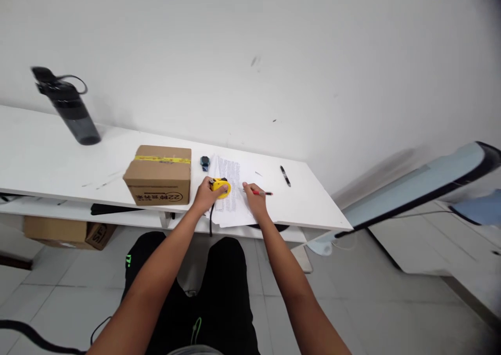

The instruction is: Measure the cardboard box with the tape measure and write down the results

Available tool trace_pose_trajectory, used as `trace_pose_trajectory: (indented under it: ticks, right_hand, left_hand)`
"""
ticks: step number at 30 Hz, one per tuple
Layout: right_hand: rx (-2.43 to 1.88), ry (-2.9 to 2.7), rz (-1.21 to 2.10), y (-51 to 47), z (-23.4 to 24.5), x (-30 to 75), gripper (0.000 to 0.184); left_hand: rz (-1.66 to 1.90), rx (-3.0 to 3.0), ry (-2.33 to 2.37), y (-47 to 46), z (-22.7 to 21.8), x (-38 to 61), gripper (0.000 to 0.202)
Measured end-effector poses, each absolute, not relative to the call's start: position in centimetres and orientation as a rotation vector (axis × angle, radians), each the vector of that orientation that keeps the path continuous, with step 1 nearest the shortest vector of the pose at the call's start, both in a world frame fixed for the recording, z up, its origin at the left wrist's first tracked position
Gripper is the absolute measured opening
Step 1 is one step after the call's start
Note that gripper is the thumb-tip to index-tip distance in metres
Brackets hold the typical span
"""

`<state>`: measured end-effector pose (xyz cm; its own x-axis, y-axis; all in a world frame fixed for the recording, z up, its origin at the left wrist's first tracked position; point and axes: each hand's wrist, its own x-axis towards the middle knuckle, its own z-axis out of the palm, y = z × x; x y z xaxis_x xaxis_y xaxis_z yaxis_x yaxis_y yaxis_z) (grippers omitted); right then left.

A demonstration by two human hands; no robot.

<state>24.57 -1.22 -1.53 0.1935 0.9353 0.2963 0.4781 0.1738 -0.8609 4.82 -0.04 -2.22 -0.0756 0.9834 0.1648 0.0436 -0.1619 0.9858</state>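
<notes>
Forearms (290, 282) outstretched, left grip (204, 196) around tape measure (221, 183), right grip (255, 199) apparently in pinch on red pen (265, 193)

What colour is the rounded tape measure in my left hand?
The rounded tape measure is mostly yellow with some black; see the head view.

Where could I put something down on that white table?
The white tabletop looks bare at its right end, beyond the black pen, and in front of the bottle, left of the cardboard box. It's crowded between box and black pen: a watch, papers, the left hand holding a yellow tape measure, the right hand holding a red pen.
</notes>
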Motion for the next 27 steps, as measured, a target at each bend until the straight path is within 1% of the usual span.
trace_pose_trajectory:
  ticks: [2, 4, 6, 7, 10, 12, 14, 17, 19, 21, 23, 25, 27]
  right_hand:
    - [-1.42, -1.489, 0.435, -1.1, -2.0, 24.5, 0.038]
    - [-1.454, -1.529, 0.324, -0.6, -2.7, 24.3, 0.045]
    - [-1.549, -1.557, 0.321, -0.1, -3.2, 23.8, 0.054]
    - [-1.574, -1.562, 0.332, 0.1, -3.2, 23.6, 0.056]
    - [-1.491, -1.511, 0.38, -0.5, -1.9, 23.1, 0.055]
    - [-1.319, -1.446, 0.492, -2.0, 0.0, 22.6, 0.057]
    - [-1.06, -1.43, 0.725, -4.5, 2.0, 21.5, 0.062]
    - [-0.634, -1.416, 1.098, -9.3, 4.6, 18.2, 0.083]
    - [-0.535, -1.275, 1.177, -12.3, 6.0, 15.4, 0.094]
    - [-0.506, -1.1, 1.207, -14.4, 7.5, 12.7, 0.092]
    - [-0.531, -0.947, 1.236, -15.3, 8.7, 10.8, 0.082]
    - [-0.579, -0.894, 1.266, -15.3, 9.6, 9.8, 0.071]
    - [-0.608, -0.95, 1.281, -14.6, 9.9, 9.5, 0.066]
  left_hand:
    - [1.364, 1.363, 1.25, -0.8, -2.0, 4.8, 0.047]
    - [1.331, 1.463, 1.368, -1.8, -1.7, 4.8, 0.047]
    - [1.327, 1.667, 1.457, -3.0, -1.5, 5.0, 0.043]
    - [1.346, 1.803, 1.431, -3.6, -1.4, 5.0, 0.041]
    - [1.441, 2.104, 1.22, -5.9, -0.4, 5.0, 0.041]
    - [1.571, 2.162, 1.097, -7.7, 0.8, 4.7, 0.046]
    - [1.742, 2.148, 1.004, -9.5, 2.7, 4.2, 0.053]
    - [1.979, 2.108, 0.836, -12.0, 6.0, 3.4, 0.062]
    - [2.051, 2.11, 0.818, -13.4, 8.2, 2.7, 0.065]
    - [2.036, 2.105, 0.984, -14.5, 10.0, 1.9, 0.064]
    - [1.973, 2.035, 1.225, -15.3, 11.2, 0.8, 0.059]
    - [1.867, 1.912, 1.378, -16.0, 11.8, -0.7, 0.052]
    - [1.69, 1.771, 1.445, -16.6, 12.1, -2.6, 0.047]
